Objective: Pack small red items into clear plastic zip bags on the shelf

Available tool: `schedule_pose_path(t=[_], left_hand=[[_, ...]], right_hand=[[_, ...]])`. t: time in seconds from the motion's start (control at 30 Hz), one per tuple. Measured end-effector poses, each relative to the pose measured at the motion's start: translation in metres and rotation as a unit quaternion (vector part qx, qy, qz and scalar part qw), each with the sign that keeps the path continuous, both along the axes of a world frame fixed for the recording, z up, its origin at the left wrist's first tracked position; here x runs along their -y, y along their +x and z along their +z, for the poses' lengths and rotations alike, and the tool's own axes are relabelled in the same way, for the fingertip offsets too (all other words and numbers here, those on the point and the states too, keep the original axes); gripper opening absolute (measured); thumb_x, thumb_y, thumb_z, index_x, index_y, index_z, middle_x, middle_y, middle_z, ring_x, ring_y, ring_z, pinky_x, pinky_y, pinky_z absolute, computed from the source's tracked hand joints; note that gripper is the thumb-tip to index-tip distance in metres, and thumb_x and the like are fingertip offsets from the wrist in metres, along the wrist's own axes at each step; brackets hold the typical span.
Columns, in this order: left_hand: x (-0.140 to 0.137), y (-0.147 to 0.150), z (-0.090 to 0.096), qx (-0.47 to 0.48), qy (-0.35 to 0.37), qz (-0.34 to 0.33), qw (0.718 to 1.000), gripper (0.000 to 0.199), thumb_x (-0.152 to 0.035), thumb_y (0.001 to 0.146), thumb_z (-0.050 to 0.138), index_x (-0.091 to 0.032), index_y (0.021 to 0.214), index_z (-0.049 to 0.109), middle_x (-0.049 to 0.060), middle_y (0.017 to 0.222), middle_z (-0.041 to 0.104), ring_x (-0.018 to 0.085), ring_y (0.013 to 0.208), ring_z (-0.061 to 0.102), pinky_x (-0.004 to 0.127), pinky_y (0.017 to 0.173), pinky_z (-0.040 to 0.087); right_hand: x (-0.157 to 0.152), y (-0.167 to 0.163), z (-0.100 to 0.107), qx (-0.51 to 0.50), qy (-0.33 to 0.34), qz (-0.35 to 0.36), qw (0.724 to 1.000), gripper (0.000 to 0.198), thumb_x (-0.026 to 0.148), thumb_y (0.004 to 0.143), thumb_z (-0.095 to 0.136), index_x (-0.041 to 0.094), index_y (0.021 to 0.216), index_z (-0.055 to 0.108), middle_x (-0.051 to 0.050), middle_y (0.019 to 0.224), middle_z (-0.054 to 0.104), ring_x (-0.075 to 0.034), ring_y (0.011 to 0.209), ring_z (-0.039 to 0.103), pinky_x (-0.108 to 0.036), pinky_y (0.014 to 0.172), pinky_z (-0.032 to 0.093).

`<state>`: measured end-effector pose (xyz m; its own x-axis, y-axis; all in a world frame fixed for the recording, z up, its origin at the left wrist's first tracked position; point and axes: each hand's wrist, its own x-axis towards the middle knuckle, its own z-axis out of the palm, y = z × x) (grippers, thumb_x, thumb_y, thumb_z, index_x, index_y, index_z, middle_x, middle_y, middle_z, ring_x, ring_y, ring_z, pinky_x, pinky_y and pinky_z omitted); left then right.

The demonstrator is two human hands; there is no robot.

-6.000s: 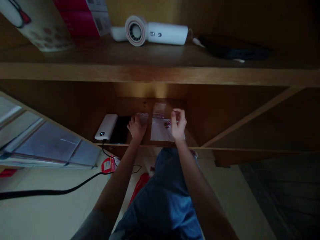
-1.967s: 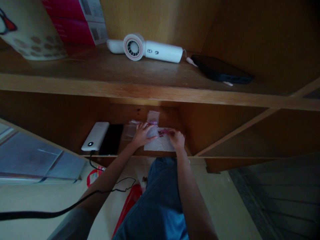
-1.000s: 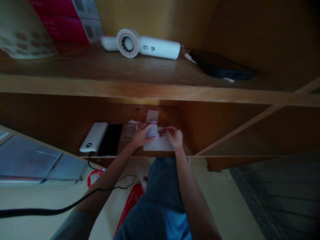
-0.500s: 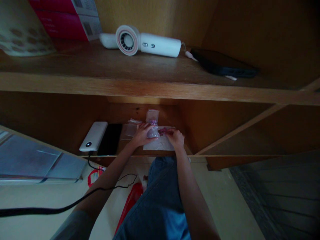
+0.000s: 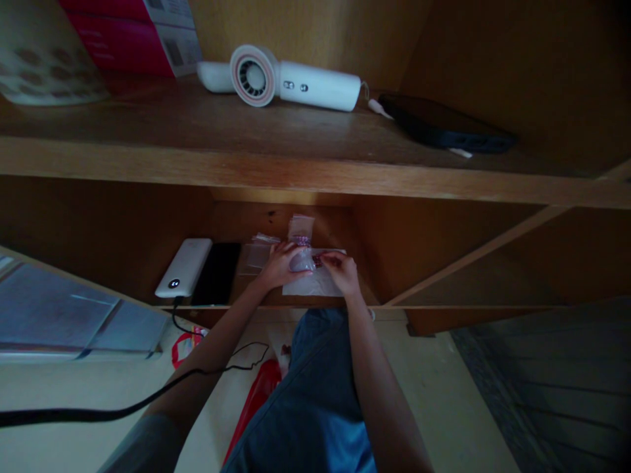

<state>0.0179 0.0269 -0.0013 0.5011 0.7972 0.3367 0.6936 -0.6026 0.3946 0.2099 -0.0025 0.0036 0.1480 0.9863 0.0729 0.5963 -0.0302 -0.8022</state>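
On the lower shelf, my left hand (image 5: 280, 268) grips a small clear plastic bag (image 5: 302, 261), with its thumb along the near edge and its fingers over the far part. Purple-pink beads (image 5: 302, 241) show at the bag's far side. My right hand (image 5: 345, 270) is closed in a pinch at a small cluster of dark red and pink beads (image 5: 317, 261), right beside the bag. Beneath both lies a white sheet (image 5: 315, 286). The right fingertips are too small and dark to show exactly how the beads are held.
To the left lie a white power bank (image 5: 185, 268) with a black cable and a dark flat phone-like slab (image 5: 215, 274). More clear bags (image 5: 256, 256) rest beside my left hand. The upper shelf's edge (image 5: 315, 172) overhangs, carrying a handheld fan (image 5: 315, 85) and a black phone (image 5: 444, 125).
My right hand has shifted slightly left, nearer the bag, together with the beads at its fingertips. My left hand stays in place on the bag.
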Motion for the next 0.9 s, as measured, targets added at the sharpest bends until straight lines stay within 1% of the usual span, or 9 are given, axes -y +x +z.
schedule_pose_path(t=[0.17,0.3,0.37,0.5,0.6,0.77,0.9], left_hand=[[0.000,0.001,0.000,0.001,-0.008,0.002,1.000,0.061,-0.058,0.066,0.063,-0.027,0.118,0.051,0.005,0.113,0.058,0.026,0.109,0.050,0.043,0.095,0.031],[0.000,0.000,0.000,0.001,-0.002,0.004,1.000,0.062,-0.060,0.066,0.062,-0.026,0.117,0.052,0.006,0.112,0.059,0.026,0.107,0.051,0.043,0.095,0.031],[0.000,0.000,0.000,-0.002,-0.003,0.002,1.000,0.061,-0.061,0.067,0.061,-0.025,0.116,0.053,0.006,0.111,0.059,0.026,0.106,0.051,0.043,0.094,0.032],[0.000,0.001,-0.002,-0.001,0.007,0.003,1.000,0.063,-0.061,0.067,0.060,-0.024,0.117,0.052,0.007,0.112,0.058,0.026,0.106,0.051,0.043,0.094,0.032],[0.000,0.001,-0.002,-0.002,0.008,0.004,1.000,0.063,-0.062,0.067,0.060,-0.024,0.117,0.052,0.007,0.115,0.058,0.027,0.107,0.050,0.043,0.094,0.031],[0.000,0.001,0.000,-0.001,0.002,0.010,1.000,0.063,-0.058,0.070,0.059,-0.025,0.123,0.048,0.007,0.119,0.057,0.027,0.109,0.049,0.044,0.095,0.030],[0.000,0.001,0.000,0.004,-0.004,0.009,1.000,0.065,-0.054,0.070,0.061,-0.026,0.125,0.045,0.007,0.124,0.054,0.027,0.113,0.047,0.045,0.097,0.029]], right_hand=[[-0.002,-0.010,-0.003,-0.030,0.010,0.059,0.998,0.017,0.032,0.077,0.056,0.022,0.080,0.068,0.000,0.081,0.069,-0.014,0.074,0.061,-0.023,0.070,0.044],[-0.001,-0.014,-0.003,-0.042,0.015,0.071,0.996,0.026,0.039,0.081,0.050,0.020,0.078,0.068,-0.001,0.077,0.069,-0.015,0.073,0.061,-0.024,0.067,0.043],[0.000,-0.015,-0.003,-0.057,0.021,0.079,0.995,0.028,0.042,0.081,0.050,0.020,0.079,0.068,-0.001,0.077,0.069,-0.016,0.073,0.062,-0.024,0.067,0.044],[0.001,-0.016,-0.002,-0.072,0.033,0.099,0.992,0.020,0.037,0.077,0.057,0.019,0.077,0.067,-0.001,0.076,0.068,-0.015,0.072,0.061,-0.024,0.068,0.044],[-0.001,-0.015,-0.001,-0.083,0.039,0.086,0.992,0.018,0.034,0.076,0.055,0.019,0.073,0.065,-0.001,0.073,0.067,-0.014,0.070,0.060,-0.023,0.067,0.043],[-0.004,-0.009,-0.001,-0.122,0.053,0.051,0.990,0.022,0.037,0.076,0.053,0.018,0.069,0.063,-0.001,0.071,0.066,-0.015,0.069,0.059,-0.024,0.067,0.043],[-0.005,-0.007,-0.001,-0.130,0.045,0.043,0.990,0.023,0.039,0.075,0.054,0.018,0.070,0.064,-0.002,0.074,0.067,-0.016,0.071,0.060,-0.025,0.069,0.044]])
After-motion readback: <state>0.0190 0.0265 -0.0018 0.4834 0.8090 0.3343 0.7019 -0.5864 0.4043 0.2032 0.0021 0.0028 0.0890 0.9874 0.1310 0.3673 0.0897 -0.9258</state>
